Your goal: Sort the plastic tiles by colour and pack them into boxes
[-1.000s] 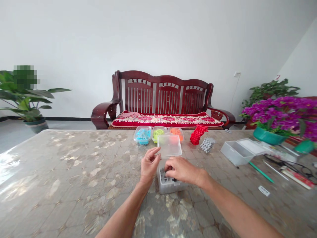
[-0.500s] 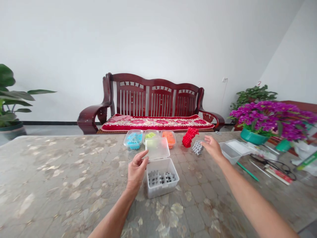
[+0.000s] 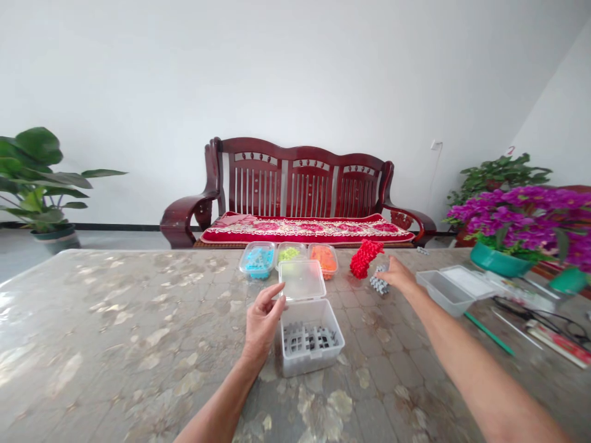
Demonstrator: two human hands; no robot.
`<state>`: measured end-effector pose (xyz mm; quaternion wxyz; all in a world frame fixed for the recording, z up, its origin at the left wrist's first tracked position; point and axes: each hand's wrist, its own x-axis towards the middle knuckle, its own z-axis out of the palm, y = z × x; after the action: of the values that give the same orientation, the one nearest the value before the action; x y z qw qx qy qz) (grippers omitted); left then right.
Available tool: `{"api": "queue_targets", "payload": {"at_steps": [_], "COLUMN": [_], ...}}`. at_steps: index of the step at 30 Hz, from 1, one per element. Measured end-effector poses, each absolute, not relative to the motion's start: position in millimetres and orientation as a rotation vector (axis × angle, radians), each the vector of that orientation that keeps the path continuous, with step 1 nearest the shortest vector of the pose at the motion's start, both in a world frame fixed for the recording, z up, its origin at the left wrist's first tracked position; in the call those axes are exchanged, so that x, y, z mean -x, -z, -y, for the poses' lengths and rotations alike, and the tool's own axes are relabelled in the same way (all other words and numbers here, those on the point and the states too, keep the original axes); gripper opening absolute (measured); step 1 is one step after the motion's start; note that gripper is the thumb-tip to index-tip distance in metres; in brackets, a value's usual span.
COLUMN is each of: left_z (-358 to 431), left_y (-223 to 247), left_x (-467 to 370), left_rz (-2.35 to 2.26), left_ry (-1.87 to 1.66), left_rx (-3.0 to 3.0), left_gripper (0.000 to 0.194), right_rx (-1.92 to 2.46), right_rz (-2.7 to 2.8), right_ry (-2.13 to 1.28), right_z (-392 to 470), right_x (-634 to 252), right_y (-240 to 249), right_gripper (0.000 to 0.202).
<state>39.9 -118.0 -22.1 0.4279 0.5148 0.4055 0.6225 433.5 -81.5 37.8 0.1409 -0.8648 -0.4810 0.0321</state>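
My right hand [image 3: 399,275] reaches out to a small grey assembly of interlocking plastic pieces [image 3: 379,283], with its thumb across the top and the fingers partly hidden behind. Beside that assembly stands a larger red one [image 3: 364,258]. My left hand [image 3: 265,317] is at the left edge of the raised clear lid [image 3: 302,280], thumb and index finger apart; whether they touch the lid is hard to tell. The lid belongs to a translucent box [image 3: 305,366], which holds grey plastic pieces [image 3: 309,337].
Behind the box sit tubs of blue pieces [image 3: 258,259], yellow-green pieces [image 3: 290,253] and orange pieces [image 3: 323,258]. To the right are an open clear box [image 3: 443,292], a green stick [image 3: 489,334], glasses [image 3: 566,326] and purple flowers in a teal pot [image 3: 501,261].
My right hand has closed in on the grey assembly, its fingers now around it. The left hand keeps its place by the lid. The whole view has shifted slightly.
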Motion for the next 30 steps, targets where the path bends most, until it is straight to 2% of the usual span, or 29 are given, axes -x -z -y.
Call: {"api": "queue_targets", "payload": {"at_steps": [9,13,17,21,25,30], "left_z": [119.0,119.1,117.6,117.5,119.0,119.8], "left_y": [21.0,20.2,23.2,23.2,19.7,18.7], "left_x": [-41.6,-42.6,-43.1,-42.3,-41.3,-41.2], "left_rz": [-0.977,-0.974,-0.974,-0.969,-0.972,-0.991], "left_ry": [-1.563,-1.576,-1.575,-1.567,-1.576,-1.575], "left_rx": [-1.273,-1.264,-1.289,-1.303,-1.339,-1.359], "left_gripper": [0.041,0.041,0.039,0.039,0.037,0.036], "right_rx": [2.505,2.286,1.757,1.515,1.444,1.408], "right_rz": [1.4,1.403,1.578,1.879,2.062,2.28], "right_ry": [-0.024,-0.067,-0.391,-0.605,-0.619,-0.526], "right_z": [93.6,111.2,141.4,171.1,181.4,178.0], "right_x": [-431.3,-424.3,-375.4,-304.1,-257.7,-240.3], "right_y": [-51.0,-61.8,-75.9,-90.5,-92.0,-76.7], "right_gripper": [0.049,0.059,0.071,0.07,0.071,0.073]}}
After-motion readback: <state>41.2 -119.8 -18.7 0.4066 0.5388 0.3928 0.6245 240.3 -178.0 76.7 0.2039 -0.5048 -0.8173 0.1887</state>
